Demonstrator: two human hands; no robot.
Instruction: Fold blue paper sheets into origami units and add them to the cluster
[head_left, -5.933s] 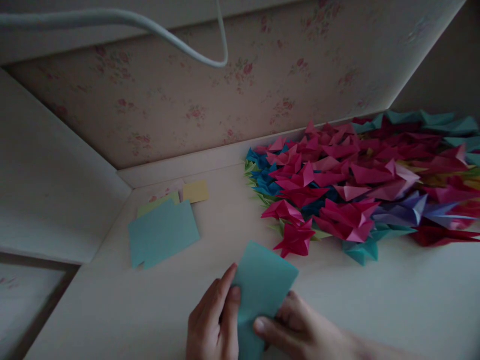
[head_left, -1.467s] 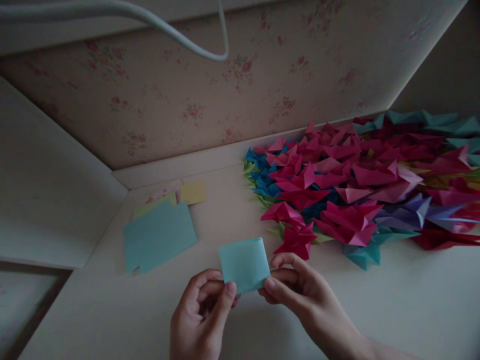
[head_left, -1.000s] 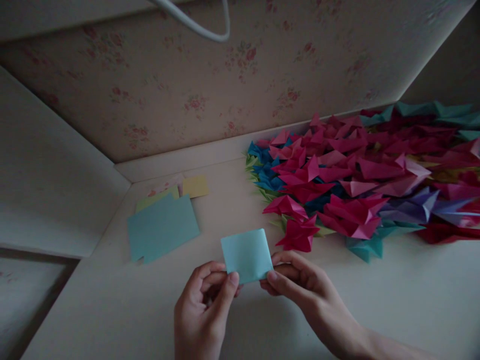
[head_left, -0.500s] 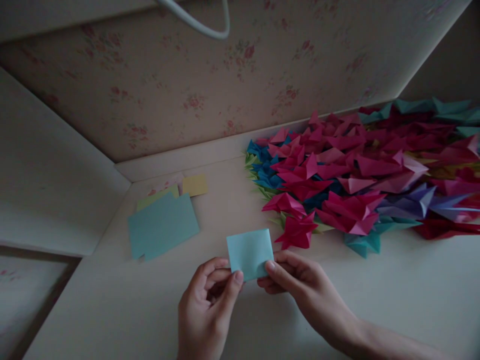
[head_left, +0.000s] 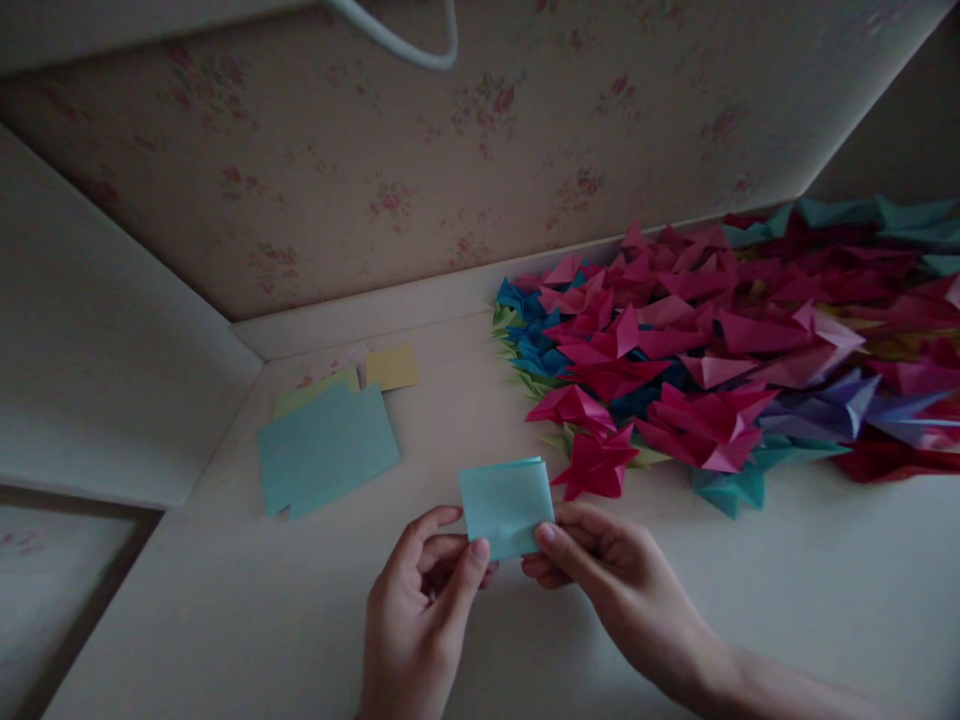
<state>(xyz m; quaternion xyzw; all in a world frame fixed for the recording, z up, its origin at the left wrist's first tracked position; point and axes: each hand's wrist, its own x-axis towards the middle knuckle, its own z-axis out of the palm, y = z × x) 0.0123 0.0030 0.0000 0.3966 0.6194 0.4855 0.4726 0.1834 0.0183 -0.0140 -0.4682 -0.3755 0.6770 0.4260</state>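
On the far left of the tabletop (head_left: 750, 600) lie the loose sheets (head_left: 326, 460), well apart from my work. My left hand (head_left: 420, 610) is closed in a pinch, thumb and forefinger on the near left corner of the folded paper (head_left: 506, 505), which I hold up just over the tabletop, near the middle. My right hand (head_left: 615, 590) pinches the near right corner the same way. To do this fold well, I think I should keep both corners matched and the layers flush before pressing the far crease flat. Right of that spreads the pile of folded shapes (head_left: 712, 350), its nearest pink one just beside my paper. Six seconds ago the paper was a taller, unfolded sheet; now it is a small rectangle, and its far edge shows layers.
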